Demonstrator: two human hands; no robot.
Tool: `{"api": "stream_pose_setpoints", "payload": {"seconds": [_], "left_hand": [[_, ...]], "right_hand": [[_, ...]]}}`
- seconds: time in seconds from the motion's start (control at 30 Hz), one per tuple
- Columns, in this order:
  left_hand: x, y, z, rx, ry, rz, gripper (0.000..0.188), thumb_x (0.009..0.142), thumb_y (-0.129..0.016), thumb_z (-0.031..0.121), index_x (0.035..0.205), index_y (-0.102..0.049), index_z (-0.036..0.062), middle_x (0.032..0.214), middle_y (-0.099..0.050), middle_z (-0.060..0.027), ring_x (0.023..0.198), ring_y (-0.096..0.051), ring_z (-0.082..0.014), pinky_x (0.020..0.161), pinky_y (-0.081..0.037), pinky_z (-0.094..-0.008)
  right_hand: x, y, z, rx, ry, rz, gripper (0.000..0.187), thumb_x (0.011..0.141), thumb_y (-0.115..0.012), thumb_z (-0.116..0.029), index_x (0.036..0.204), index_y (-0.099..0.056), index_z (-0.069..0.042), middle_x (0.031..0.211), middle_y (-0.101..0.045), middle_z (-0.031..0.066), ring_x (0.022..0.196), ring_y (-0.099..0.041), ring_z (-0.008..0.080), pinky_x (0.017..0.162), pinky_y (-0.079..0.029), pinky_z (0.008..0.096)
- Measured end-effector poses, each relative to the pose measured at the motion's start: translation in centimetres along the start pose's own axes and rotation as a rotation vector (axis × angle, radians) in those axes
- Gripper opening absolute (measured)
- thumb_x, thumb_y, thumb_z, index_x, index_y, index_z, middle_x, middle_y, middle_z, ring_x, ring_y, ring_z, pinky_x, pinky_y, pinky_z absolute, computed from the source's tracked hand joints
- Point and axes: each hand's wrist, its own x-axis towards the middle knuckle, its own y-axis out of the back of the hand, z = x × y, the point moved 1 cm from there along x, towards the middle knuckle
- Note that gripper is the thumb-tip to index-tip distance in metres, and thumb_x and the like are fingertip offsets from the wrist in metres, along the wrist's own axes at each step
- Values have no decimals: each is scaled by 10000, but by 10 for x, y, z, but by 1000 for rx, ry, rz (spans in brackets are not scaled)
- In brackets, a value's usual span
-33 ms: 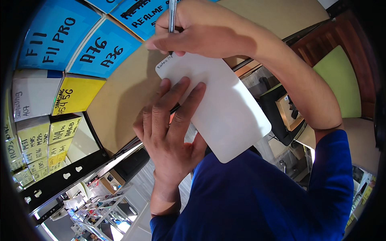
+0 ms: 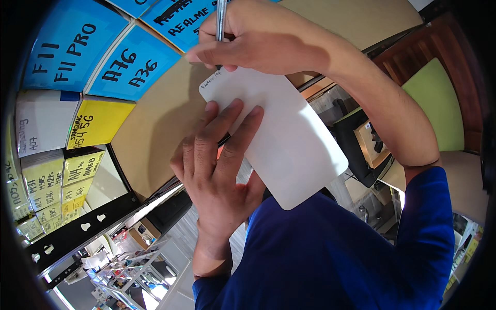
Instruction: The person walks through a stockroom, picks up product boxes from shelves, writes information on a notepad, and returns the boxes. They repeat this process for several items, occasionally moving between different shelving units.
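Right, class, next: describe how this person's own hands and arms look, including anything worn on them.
The left hand and right hand are ungloved, with no rings, watch or bracelet in sight. The right sleeve is plain deep blue and ends near the elbow. The left sleeve is also blue, partly cut off by the lower edge.

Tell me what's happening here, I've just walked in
Someone in a blue top is bent over a white card with rounded corners. Their right hand grips a pen, its tip by the card's upper-left corner, at the end of a short line of handwriting. The left hand has its fingertips on the card. Most of the card's face is blank. Blue boxes and yellow boxes stand to the left.
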Motion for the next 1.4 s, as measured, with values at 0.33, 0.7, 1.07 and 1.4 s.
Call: {"api": "stream_pose_setpoints", "payload": {"seconds": [0.33,0.7,1.07,1.4], "left_hand": [[1,-3,-2,-7,-16,9,636,749,-792,215,1382,-741,249,1443,-668,19,1392,-590,-234,1090,-351,-403],[0,-1,-1,-8,-18,-1,621,773,-780,215,1391,-734,249,1458,-660,14,1405,-582,-240,1092,-349,-407],[4,19,3,-37,3,-132,646,800,-715,108,1440,-689,189,1503,-629,-28,1470,-534,-271,1131,-378,-470],[-1,39,-16,36,-30,-133,692,828,-801,146,1496,-620,144,1568,-580,-81,1503,-477,-378,1207,-350,-543]], "right_hand": [[-3,12,-12,38,-132,-80,329,1011,-678,-232,793,-675,15,651,-620,150,589,-571,245,598,-468,406],[-2,4,-4,31,-77,-36,346,1023,-669,-229,791,-668,28,632,-618,168,571,-583,243,581,-468,416],[-16,-6,-1,91,55,226,380,1046,-707,-330,804,-652,-42,632,-535,148,577,-498,200,546,-404,402],[-30,9,-56,264,21,325,224,1099,-632,-214,1210,-752,-62,1066,-785,97,874,-708,189,790,-578,347]]}}
